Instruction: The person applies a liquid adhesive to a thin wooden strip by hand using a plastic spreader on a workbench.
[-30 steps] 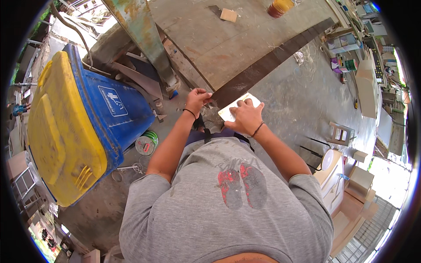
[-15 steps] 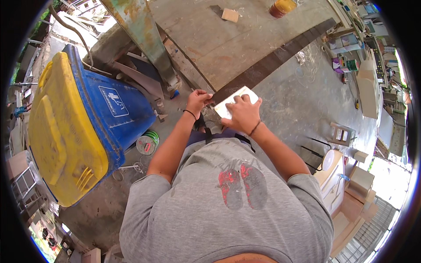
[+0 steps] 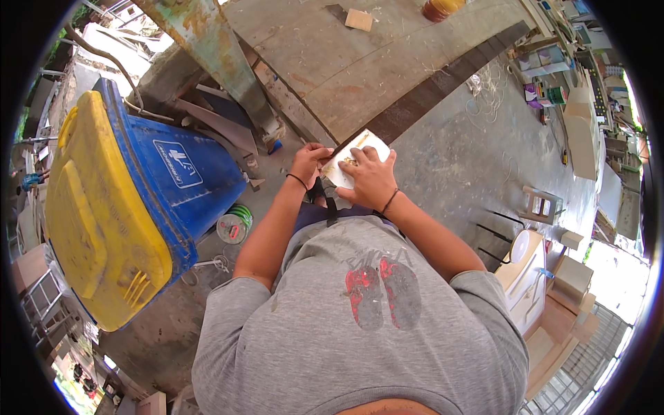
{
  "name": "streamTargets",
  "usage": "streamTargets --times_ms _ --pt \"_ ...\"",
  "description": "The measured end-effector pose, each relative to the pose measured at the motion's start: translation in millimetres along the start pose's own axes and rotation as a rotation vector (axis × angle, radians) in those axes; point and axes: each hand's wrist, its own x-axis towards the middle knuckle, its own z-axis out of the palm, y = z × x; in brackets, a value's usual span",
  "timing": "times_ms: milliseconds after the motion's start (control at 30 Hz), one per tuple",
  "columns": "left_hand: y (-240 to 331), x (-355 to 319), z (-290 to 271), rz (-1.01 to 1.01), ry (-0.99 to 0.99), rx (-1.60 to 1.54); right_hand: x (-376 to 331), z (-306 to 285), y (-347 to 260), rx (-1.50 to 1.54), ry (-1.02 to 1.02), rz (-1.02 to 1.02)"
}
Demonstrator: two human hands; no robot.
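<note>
My right hand (image 3: 370, 180) is closed on a flat white block (image 3: 374, 141) with a yellow-brown stain. The fingers lie bent across its top and the thumb is at its near side. Beneath and beyond the block, a long dark brown strip (image 3: 443, 81) stretches toward the upper right. My left hand (image 3: 308, 164) is pinched close to the block's left corner, by the near end of the strip. What its fingertips hold is too small to make out.
A blue bin (image 3: 183, 180) with a yellow lid (image 3: 104, 214) stands at left. Beyond my hands lies a broad brown board (image 3: 332, 69) with a wood offcut (image 3: 359, 19) and a tub (image 3: 441, 8). A round container (image 3: 232, 228) sits near the bin, a stool (image 3: 541, 205) at right.
My right hand and the white block have shifted a little left and nearer my left hand. The left hand stays almost in place, still pinched.
</note>
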Motion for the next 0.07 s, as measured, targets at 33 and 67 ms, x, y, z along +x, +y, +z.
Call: streamTargets --times_ms 33,67 --pt "-3.7 3.2 -3.2 0.003 -0.026 -0.043 -2.0 8.8 1.7 -0.005 -0.018 0.001" --pt "-6.1 4.2 -4.9 -0.01 -0.027 -0.04 -2.9 14.8 3.7 -0.011 -0.033 -0.004"
